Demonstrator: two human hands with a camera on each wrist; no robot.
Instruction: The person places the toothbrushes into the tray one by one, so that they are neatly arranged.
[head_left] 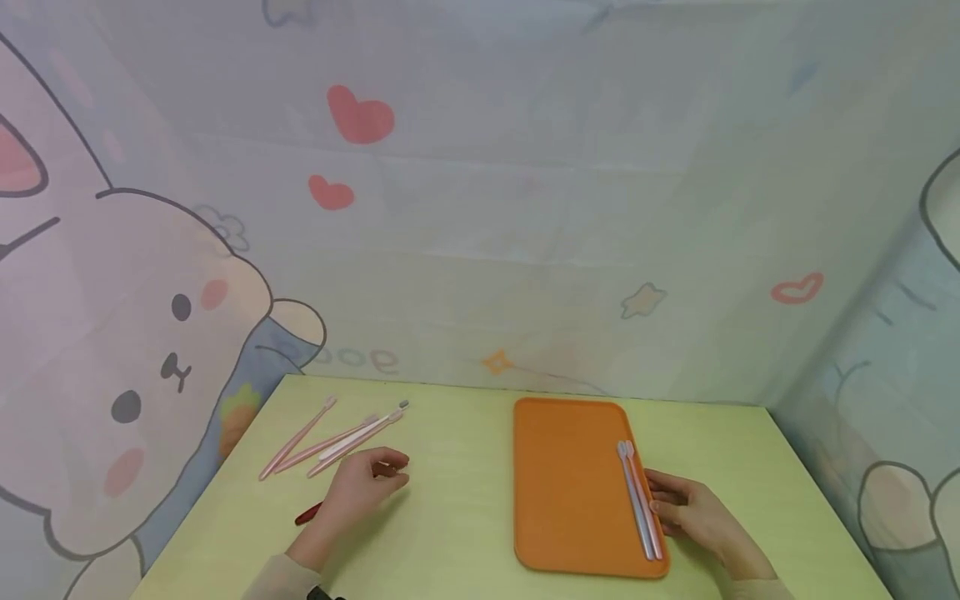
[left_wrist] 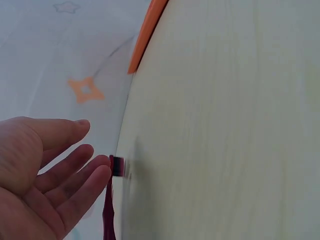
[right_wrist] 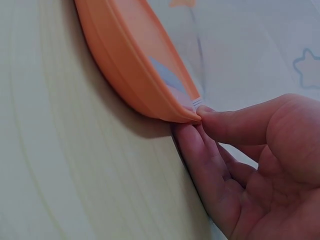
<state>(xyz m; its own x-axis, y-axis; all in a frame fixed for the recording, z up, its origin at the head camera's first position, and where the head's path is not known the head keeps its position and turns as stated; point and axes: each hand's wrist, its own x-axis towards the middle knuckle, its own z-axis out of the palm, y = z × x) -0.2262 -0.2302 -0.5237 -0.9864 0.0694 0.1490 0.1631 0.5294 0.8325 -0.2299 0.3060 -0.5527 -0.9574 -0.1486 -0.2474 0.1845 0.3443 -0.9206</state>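
Note:
On the right, an orange tray [head_left: 566,483] lies on the table with two toothbrushes, one grey [head_left: 636,502] and one pink [head_left: 647,508], along its right side. My right hand [head_left: 697,512] pinches the tray's right rim, thumb on top and fingers beneath, as the right wrist view also shows [right_wrist: 240,150]. My left hand [head_left: 365,483] hovers over the table with fingers loosely bent and nothing between thumb and fingers. A dark red toothbrush [left_wrist: 108,210] lies under that hand, its bristles right by the fingertips; in the head view only its handle end [head_left: 307,513] shows.
Left of the tray, beyond my left hand, several toothbrushes lie in a loose cluster: pink ones [head_left: 296,439] and a white one [head_left: 352,437]. A printed cloth [head_left: 525,208] with hearts and a rabbit stands behind and beside the pale table [head_left: 457,500].

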